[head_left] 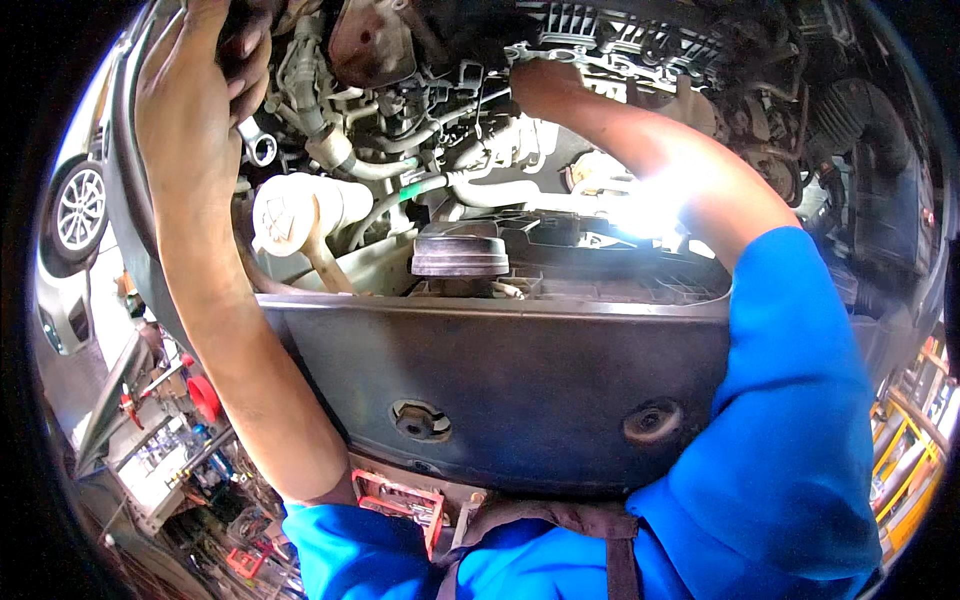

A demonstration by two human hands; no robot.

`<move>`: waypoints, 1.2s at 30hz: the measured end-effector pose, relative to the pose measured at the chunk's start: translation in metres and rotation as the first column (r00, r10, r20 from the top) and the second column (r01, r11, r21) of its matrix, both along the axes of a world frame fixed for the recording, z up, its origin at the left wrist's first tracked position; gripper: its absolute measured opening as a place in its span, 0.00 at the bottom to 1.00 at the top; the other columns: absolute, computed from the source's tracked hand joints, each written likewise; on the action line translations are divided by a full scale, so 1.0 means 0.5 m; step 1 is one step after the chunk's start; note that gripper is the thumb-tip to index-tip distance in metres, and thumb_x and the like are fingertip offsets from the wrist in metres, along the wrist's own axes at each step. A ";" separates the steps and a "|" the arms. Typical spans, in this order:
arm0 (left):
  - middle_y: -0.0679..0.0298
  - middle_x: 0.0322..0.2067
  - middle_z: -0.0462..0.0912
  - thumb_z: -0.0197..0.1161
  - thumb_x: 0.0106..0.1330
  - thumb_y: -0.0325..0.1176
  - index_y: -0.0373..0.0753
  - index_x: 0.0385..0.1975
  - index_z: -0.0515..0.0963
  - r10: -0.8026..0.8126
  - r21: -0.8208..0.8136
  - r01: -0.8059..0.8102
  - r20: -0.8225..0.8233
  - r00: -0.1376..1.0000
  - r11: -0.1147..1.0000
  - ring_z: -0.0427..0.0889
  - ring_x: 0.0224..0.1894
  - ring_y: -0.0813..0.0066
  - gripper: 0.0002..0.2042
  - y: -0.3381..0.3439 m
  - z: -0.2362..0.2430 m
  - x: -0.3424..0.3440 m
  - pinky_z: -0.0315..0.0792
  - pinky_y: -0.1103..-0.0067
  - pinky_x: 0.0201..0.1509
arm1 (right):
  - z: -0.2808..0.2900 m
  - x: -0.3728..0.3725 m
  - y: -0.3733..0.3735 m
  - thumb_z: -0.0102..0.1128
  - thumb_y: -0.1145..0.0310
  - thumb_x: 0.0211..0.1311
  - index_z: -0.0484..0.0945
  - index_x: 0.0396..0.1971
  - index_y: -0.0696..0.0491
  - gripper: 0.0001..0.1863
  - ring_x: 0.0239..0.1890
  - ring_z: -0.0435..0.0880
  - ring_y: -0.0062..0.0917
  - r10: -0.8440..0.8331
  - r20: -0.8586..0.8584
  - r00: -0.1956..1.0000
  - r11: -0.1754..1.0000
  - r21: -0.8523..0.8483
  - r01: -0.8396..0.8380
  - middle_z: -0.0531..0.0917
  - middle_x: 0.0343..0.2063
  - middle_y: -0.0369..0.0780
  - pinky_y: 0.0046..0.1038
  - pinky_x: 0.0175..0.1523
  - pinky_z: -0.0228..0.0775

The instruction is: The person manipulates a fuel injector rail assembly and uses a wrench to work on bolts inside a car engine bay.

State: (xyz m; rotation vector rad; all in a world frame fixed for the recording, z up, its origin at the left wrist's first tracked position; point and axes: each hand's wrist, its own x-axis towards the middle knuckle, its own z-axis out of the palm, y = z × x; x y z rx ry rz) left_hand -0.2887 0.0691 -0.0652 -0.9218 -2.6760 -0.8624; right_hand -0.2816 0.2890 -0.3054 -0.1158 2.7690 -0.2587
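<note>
My left hand (pixel 205 85) is raised at the upper left with its fingers curled. From its lower side sticks out the ring end of a metal wrench (pixel 262 149); the rest of the tool is hidden by the hand. Deep among the engine parts, my right hand (pixel 546 88) reaches in beside a light metal part with several openings (pixel 600 65). Its fingers are turned away and I cannot see what they touch. A thin metal rod (pixel 490 101) ends close to that hand. Below the left hand sits a white plastic reservoir (pixel 285 213) with a cap.
A dark vehicle panel (pixel 520 390) curves across in front of me. Behind its edge stands a round ribbed part (pixel 460 256). Hoses (pixel 495 192) cross the bay, and a bright lamp (pixel 645 205) glares beside my right forearm. Tools and a red-framed box (pixel 400 500) lie below.
</note>
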 end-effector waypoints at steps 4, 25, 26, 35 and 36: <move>0.69 0.18 0.67 0.50 0.67 0.46 0.34 0.29 0.73 0.109 0.299 -0.171 0.213 0.971 0.939 0.60 0.15 0.88 0.18 -0.006 0.017 0.024 0.49 0.88 0.14 | -0.208 -0.084 -0.078 0.54 0.71 0.50 0.80 0.33 0.57 0.11 0.37 0.81 0.32 -0.059 0.119 0.991 0.998 0.015 0.058 0.82 0.33 0.44 0.35 0.39 0.74; 0.74 0.14 0.63 0.46 0.69 0.49 0.38 0.30 0.73 0.293 0.286 -0.478 0.506 0.812 0.830 0.56 0.12 0.91 0.19 0.050 0.013 0.016 0.46 0.89 0.12 | -0.195 -0.084 -0.181 0.55 0.74 0.53 0.75 0.31 0.57 0.06 0.17 0.72 0.24 -0.717 0.697 -0.021 -0.637 -0.642 0.427 0.78 0.23 0.44 0.29 0.23 0.66; 0.74 0.14 0.63 0.46 0.69 0.49 0.38 0.29 0.72 0.316 0.261 -0.465 0.458 0.831 0.846 0.55 0.12 0.91 0.19 0.058 -0.001 0.012 0.46 0.89 0.12 | -0.184 -0.084 -0.188 0.59 0.70 0.51 0.78 0.32 0.59 0.10 0.21 0.76 0.28 -0.666 0.742 -0.077 -0.699 -0.584 0.411 0.80 0.25 0.46 0.30 0.29 0.68; 0.74 0.14 0.64 0.50 0.67 0.51 0.41 0.26 0.72 0.295 0.288 -0.527 0.576 0.762 0.800 0.57 0.12 0.88 0.19 0.310 -0.011 -0.042 0.47 0.88 0.14 | -0.057 -0.038 -0.059 0.58 0.54 0.48 0.79 0.37 0.60 0.24 0.45 0.79 0.42 -0.598 0.786 0.159 -0.334 -0.424 0.841 0.80 0.39 0.52 0.35 0.51 0.69; 0.74 0.14 0.65 0.50 0.67 0.51 0.41 0.25 0.72 0.286 0.259 -0.444 0.479 0.830 0.858 0.57 0.12 0.89 0.19 0.332 -0.016 -0.039 0.47 0.88 0.14 | -0.058 -0.035 -0.070 0.59 0.56 0.48 0.79 0.37 0.60 0.23 0.43 0.80 0.41 -0.629 0.765 0.136 -0.391 -0.463 0.796 0.81 0.38 0.51 0.35 0.49 0.69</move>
